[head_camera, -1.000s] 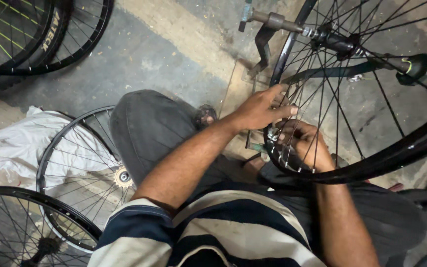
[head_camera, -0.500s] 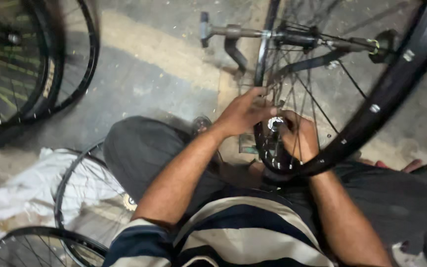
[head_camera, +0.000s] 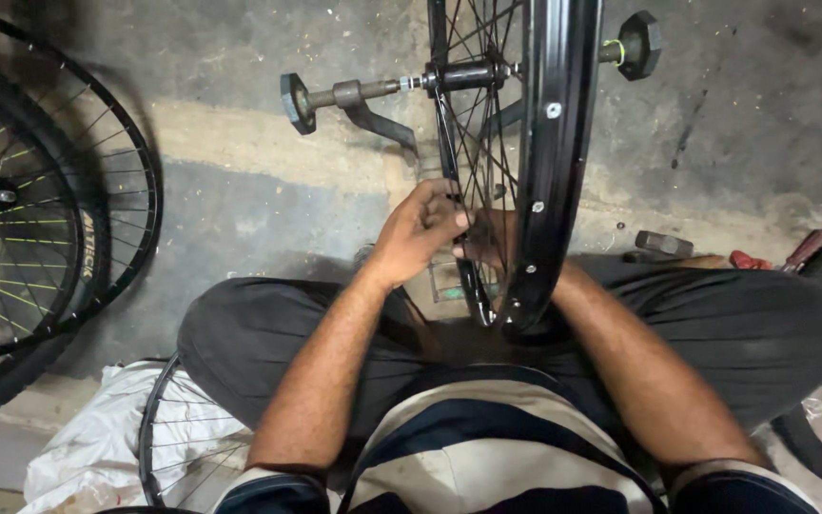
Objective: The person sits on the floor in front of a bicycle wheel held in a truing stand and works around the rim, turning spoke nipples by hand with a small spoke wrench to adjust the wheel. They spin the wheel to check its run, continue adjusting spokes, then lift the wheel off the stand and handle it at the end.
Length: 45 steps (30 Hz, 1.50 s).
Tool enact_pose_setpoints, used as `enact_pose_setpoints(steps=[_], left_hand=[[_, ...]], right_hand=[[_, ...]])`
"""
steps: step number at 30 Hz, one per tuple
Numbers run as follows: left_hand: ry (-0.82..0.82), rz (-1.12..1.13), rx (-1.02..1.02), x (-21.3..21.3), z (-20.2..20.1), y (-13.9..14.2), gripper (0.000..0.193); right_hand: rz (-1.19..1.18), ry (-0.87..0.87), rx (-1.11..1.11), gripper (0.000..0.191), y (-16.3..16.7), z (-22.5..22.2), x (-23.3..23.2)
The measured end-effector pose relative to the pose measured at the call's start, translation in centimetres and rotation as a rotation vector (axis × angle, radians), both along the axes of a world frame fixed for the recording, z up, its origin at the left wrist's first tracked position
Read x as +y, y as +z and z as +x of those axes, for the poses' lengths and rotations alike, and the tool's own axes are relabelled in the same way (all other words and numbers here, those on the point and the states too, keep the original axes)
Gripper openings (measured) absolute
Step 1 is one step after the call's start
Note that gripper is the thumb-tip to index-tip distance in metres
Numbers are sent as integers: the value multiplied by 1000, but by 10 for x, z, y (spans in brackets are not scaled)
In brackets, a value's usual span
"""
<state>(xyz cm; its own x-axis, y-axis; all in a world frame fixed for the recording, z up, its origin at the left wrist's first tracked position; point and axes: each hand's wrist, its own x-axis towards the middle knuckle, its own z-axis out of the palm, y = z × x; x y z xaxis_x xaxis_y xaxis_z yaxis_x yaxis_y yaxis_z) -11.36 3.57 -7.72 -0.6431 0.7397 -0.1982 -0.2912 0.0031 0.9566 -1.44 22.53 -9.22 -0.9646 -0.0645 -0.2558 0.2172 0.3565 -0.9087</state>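
Between the knees, a black wheel (head_camera: 552,162) stands upright on its axle stand (head_camera: 373,105). Left hand (head_camera: 420,233) pinches a spoke; right hand (head_camera: 492,243), mostly hidden behind the rim, grip unclear. Spokes look laced; adjusting seems underway.

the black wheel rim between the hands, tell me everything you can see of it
The black wheel rim stands upright, edge-on to the camera, above the seated person's lap. It looks like glossy black metal with small silver eyelets along its outer face. Thin spokes run to a dark hub on a threaded axle with a hexagonal knob at each end. The left hand pinches the spokes near the rim's lower part; the right hand sits behind the spokes, largely hidden.
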Motion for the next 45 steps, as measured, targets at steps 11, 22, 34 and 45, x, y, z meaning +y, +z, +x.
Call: enact_pose_setpoints(steps=[11, 22, 34, 45], left_hand=[[-8, -57, 1, 1, 1, 6, 50], [-12, -65, 36, 3, 2, 0, 52], [-10, -137, 110, 5, 2, 7, 53], [-34, -253, 41, 7, 0, 19, 60]], right_hand=[[584, 372, -48, 50, 12, -18, -1], [-225, 338, -73, 39, 1, -26, 28], [-449, 72, -292, 40, 25, -19, 22], [425, 151, -67, 51, 56, -19, 0]])
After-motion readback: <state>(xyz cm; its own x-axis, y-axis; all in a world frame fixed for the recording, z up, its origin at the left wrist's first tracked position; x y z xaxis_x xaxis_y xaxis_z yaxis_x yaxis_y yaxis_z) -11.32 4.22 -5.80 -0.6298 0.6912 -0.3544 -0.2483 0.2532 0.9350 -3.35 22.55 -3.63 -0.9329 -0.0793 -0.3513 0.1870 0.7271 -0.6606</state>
